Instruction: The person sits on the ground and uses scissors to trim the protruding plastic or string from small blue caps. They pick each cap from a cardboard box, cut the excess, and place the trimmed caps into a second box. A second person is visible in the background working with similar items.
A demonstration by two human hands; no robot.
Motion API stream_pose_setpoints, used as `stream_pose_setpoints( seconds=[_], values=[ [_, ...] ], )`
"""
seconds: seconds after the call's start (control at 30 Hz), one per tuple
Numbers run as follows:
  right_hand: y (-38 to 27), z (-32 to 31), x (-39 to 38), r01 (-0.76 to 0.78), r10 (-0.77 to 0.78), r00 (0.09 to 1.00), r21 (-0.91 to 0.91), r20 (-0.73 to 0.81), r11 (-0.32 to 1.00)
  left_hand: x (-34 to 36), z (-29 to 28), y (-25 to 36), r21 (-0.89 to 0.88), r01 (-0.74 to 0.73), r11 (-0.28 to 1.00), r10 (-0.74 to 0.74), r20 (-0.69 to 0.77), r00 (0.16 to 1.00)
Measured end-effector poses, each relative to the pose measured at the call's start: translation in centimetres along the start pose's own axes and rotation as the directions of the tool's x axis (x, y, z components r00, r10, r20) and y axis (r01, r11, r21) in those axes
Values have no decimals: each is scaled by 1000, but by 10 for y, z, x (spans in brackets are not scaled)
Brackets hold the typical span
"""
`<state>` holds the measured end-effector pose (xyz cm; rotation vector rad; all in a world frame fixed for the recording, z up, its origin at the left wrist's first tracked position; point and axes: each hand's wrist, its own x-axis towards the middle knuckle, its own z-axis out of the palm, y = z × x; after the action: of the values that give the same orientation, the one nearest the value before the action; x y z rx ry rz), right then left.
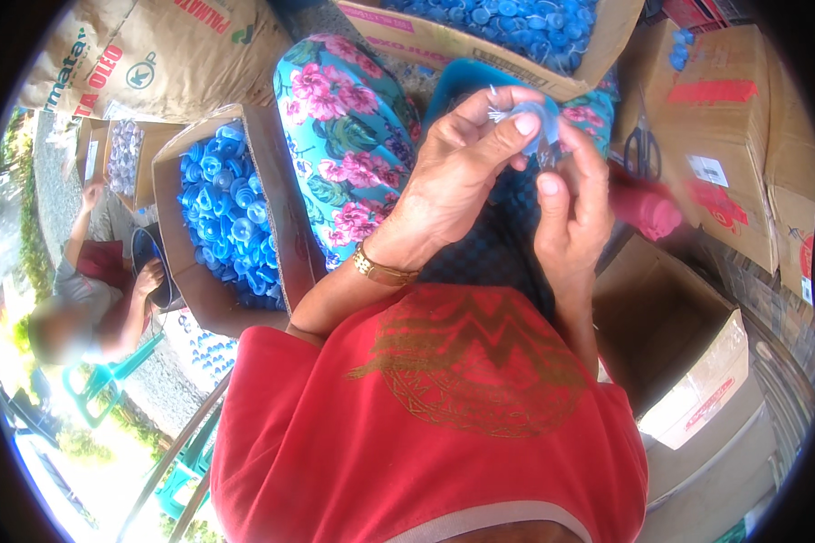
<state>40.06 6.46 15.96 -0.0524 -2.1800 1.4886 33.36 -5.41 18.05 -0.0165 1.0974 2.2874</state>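
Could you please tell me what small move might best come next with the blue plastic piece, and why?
I would perhaps draw the right hand's thumb and forefinger closer together to steady the blue plastic piece: the left hand pinches it under the thumb, while a gap shows between the right thumb and forefinger.

Blue plastic piece [548, 116] in hand

Translucent, curved. Pinched between thumb and fingertips of left hand [462, 167]; right hand [572, 208] just beside. Pale thin prongs [498, 115] show by left thumb. Lower end blurred.
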Motion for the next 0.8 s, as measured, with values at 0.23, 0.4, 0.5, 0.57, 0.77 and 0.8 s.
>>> stream_pose_setpoints(
  seconds=[0.23,0.4,0.5,0.57,0.77,0.8],
  values=[
    [1,-3,0,-107,106,994,209,16,972,0,-1,1,-5,-2,1000,3,95,996],
    [2,-5,2,-122,122,992,283,16,951,-1,0,0,-14,6,1000,-4,154,988],
    [-4,-6,4,-180,177,983,345,41,921,-1,-1,-1,-35,17,999,-10,184,983],
    [-8,-8,5,-221,208,975,389,76,894,0,-1,-3,-35,10,999,-3,201,980],
    [-11,-11,7,-223,184,974,409,133,885,2,-2,1,1,-9,1000,9,230,973],
    [-11,-11,7,-221,181,974,408,134,886,3,-3,2,19,-13,1000,9,235,972]
  ],
)
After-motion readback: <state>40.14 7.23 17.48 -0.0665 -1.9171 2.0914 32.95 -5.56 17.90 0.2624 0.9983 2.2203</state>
